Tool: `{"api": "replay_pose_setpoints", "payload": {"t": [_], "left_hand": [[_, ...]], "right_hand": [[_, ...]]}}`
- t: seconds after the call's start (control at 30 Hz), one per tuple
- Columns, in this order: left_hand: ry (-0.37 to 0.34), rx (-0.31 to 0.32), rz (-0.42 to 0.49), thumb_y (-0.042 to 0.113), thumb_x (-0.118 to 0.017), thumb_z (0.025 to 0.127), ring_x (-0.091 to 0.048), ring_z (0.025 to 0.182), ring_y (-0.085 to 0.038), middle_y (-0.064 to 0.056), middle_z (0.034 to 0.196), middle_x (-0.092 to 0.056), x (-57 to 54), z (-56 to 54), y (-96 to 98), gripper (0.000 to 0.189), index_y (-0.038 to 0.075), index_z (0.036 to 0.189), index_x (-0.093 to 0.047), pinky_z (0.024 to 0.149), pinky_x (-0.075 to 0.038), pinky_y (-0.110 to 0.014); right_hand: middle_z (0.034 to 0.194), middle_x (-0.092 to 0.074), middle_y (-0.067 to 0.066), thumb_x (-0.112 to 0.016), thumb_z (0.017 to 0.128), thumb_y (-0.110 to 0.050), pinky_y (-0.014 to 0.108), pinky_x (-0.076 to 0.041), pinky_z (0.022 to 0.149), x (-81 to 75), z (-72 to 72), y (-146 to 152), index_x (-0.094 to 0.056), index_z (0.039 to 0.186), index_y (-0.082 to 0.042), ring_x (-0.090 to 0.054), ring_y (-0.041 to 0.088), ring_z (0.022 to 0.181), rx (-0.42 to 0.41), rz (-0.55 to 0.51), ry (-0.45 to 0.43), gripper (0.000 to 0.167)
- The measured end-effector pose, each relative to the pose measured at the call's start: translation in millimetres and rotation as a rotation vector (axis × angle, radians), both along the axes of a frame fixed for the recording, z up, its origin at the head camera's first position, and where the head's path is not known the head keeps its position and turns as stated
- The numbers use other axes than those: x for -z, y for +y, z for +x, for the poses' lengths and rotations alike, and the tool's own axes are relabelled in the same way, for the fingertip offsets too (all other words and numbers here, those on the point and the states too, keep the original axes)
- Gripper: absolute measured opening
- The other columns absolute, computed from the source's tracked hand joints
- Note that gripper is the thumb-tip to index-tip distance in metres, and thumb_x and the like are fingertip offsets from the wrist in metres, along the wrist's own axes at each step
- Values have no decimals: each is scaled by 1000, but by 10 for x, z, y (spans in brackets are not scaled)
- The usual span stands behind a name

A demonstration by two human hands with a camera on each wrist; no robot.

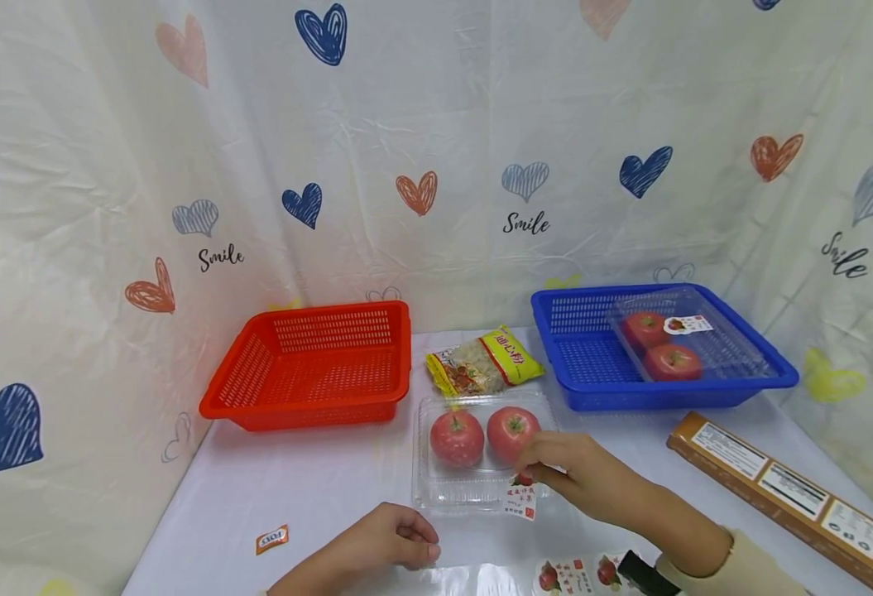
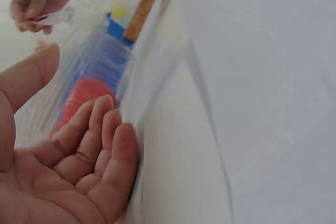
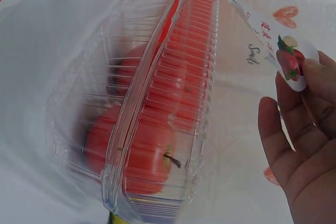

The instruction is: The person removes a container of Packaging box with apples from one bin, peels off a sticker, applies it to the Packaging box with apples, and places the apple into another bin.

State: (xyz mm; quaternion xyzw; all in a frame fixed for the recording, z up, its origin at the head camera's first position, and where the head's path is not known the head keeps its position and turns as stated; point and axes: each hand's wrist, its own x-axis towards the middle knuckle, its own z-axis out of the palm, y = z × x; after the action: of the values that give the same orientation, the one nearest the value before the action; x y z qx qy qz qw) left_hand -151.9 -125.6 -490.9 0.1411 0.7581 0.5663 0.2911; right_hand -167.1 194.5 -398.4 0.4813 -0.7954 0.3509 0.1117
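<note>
Between thumb and finger my right hand pinches a label sticker printed with an apple and red characters. In the head view the sticker hangs over the right front of a clear plastic box. Two red apples sit inside the closed box, side by side. My left hand rests in front of the box, near its left corner, fingers loosely bent. The left wrist view shows that palm holding nothing. A sheet of stickers lies at the front edge, partly cut off.
A red basket stands at back left. The blue basket at back right holds another labelled box of apples. Behind the near box lies a yellow food packet. A long brown carton is on the right, a small orange wrapper on the left.
</note>
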Motion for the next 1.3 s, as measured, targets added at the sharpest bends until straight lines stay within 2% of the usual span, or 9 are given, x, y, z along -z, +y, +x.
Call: {"api": "replay_pose_setpoints", "payload": {"t": [0.1,0.2,0.3,0.4,0.47,0.57,0.73,1.03,1.3], "left_hand": [[-139,-99,131,12,-73,86,-64,75,-18,-7,82,-67,13,-42,-48,20,1,99,-62,71,-57,-34],[-228,-194,269,12,-70,89,-65,78,-20,-10,89,-66,7,-109,-86,25,1,106,-55,76,-58,-39],[-251,-260,356,17,-68,91,-66,81,-21,-12,92,-64,-5,-180,-112,31,1,111,-52,78,-57,-41],[-251,-301,393,20,-69,91,-66,80,-21,-10,91,-61,-21,-226,-110,36,0,115,-51,79,-57,-41],[-249,-318,400,19,-70,90,-66,79,-21,-9,89,-61,-28,-241,-99,35,0,114,-52,78,-57,-40],[-251,-332,390,17,-72,88,-66,77,-20,-7,87,-61,-40,-247,-84,35,1,114,-53,75,-58,-39],[-236,-324,398,10,-74,85,-66,74,-19,-5,84,-63,-50,-243,-63,37,1,113,-52,71,-58,-35],[-215,-314,413,0,-73,83,-65,70,-17,-5,81,-63,-19,-249,-40,36,-1,110,-50,68,-58,-33],[-220,-319,405,-1,-74,82,-65,68,-16,-4,80,-62,-33,-237,-23,36,0,108,-49,67,-58,-32]], "right_hand": [[96,-65,-12,-64,89,7,27,-55,77,-16,-36,-23,-65,107,-20,-60,6,85,81,25,-56,33],[100,-65,-10,-62,91,5,29,-55,80,-28,-82,-65,-64,110,-20,-61,9,89,141,38,-142,32],[104,-64,-8,-63,92,3,30,-55,81,-36,-153,-122,-63,112,-18,-61,12,94,162,15,-231,30],[105,-65,-8,-65,92,-1,28,-54,83,-27,-241,-172,-63,114,-17,-61,12,96,186,-15,-318,28],[107,-65,-6,-66,92,-3,29,-54,84,-16,-298,-196,-63,116,-15,-61,14,96,201,-22,-346,27],[109,-66,-2,-67,91,-6,30,-54,84,-8,-382,-227,-63,120,-14,-60,15,95,238,-7,-394,30],[109,-66,1,-69,90,-4,32,-54,85,1,-516,-270,-62,124,-10,-61,18,95,234,13,-440,35],[104,-66,-7,-71,88,-7,28,-54,79,52,-730,-326,-62,127,-14,-61,16,93,197,97,-430,40],[103,-65,-9,-73,87,-7,28,-53,79,111,-815,-340,-61,128,-15,-60,16,94,205,152,-416,44]]}}
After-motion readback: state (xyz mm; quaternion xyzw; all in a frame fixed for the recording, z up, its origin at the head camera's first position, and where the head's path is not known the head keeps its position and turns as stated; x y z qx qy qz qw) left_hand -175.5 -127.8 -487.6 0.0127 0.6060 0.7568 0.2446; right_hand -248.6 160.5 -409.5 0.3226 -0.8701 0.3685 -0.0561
